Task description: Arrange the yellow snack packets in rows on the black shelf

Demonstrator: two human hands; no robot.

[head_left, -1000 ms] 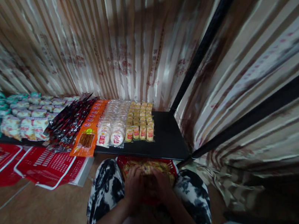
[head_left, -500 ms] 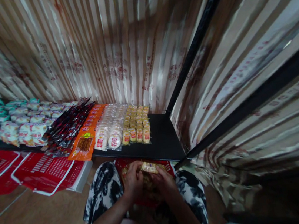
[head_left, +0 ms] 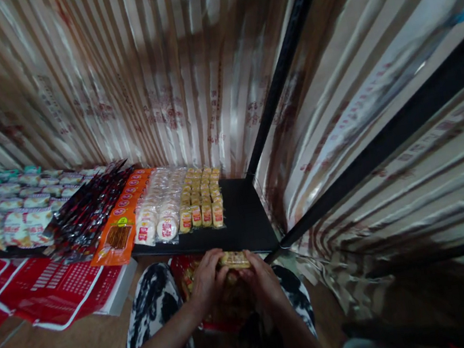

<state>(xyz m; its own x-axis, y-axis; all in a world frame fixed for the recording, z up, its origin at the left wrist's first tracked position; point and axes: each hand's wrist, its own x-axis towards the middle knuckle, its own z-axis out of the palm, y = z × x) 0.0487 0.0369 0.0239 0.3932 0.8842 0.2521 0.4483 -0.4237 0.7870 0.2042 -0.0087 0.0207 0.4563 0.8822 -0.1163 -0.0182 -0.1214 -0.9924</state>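
Observation:
Between my two hands is a small yellow wrapped snack pack, held by its ends. My left hand grips the left end, and my right hand grips the right end. Below them, between my knees, lies a red bag with more yellow packs in it, partly hidden by my hands. Just ahead, rows of like yellow packs stand on the black shelf. White round wrapped snacks are lined up to their left.
Further left on the shelf lie an orange snack packet, a heap of dark shiny packets and white bags. Red bags hang below the shelf's front. Black poles and a striped curtain enclose the corner.
The view has turned a little to the right, so the shelf goods sit further left. Both hands still hold the pack, which now shows more level and further forward over the bag.

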